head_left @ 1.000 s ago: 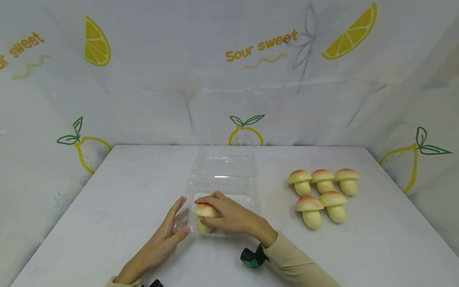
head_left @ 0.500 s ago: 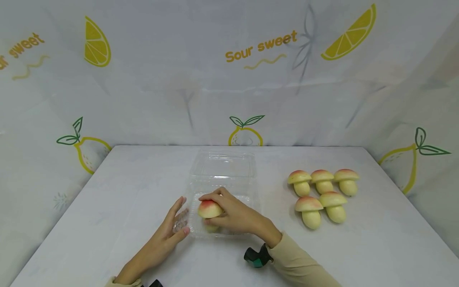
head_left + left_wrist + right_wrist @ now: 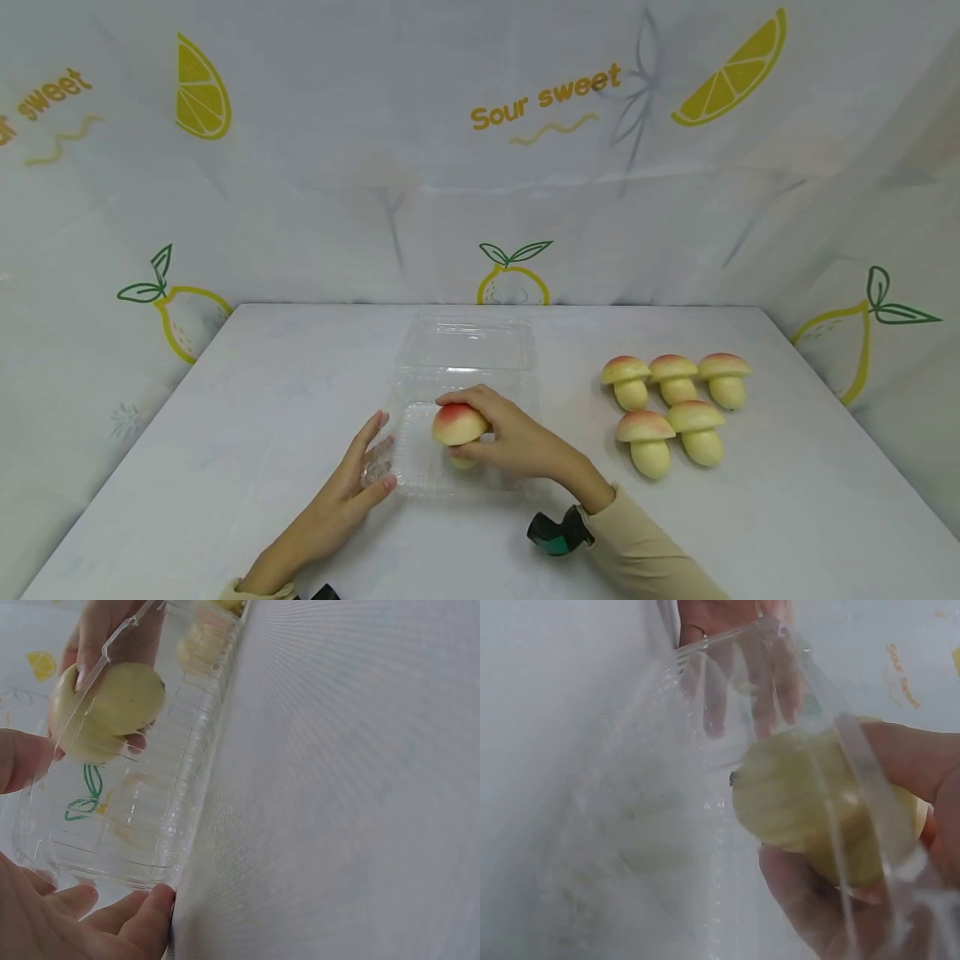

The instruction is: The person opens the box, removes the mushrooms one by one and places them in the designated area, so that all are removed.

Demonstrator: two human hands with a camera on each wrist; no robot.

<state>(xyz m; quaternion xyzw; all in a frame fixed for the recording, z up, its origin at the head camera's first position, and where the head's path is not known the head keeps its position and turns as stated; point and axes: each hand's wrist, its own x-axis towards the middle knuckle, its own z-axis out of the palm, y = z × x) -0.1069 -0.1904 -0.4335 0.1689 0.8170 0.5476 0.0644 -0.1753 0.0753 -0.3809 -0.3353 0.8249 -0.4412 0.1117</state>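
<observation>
My right hand (image 3: pixel 517 437) grips a mushroom-shaped piece (image 3: pixel 458 426), its cap pale yellow with a red-flushed top and its stem bulbous. It holds the mushroom over the base of a clear plastic clamshell box (image 3: pixel 415 454), whose lid (image 3: pixel 468 346) lies folded back. At the box's left end, my left hand (image 3: pixel 351 487) has its fingers and thumb spread against the near-left corner. Through the wall, the left wrist view shows the mushroom (image 3: pixel 127 701) in the right fingers. The right wrist view has its stem (image 3: pixel 780 791) pointing toward the left hand.
On the table's right side, several similar mushrooms lie in two rows, among them a back one (image 3: pixel 725 379) and a front one (image 3: pixel 649 442). A lemon-print cloth (image 3: pixel 360 150) hangs behind the white table (image 3: pixel 300 367).
My right hand has shifted the mushroom rightward and slightly back from the left end of the box toward its middle. The left hand and the other mushrooms have stayed in place.
</observation>
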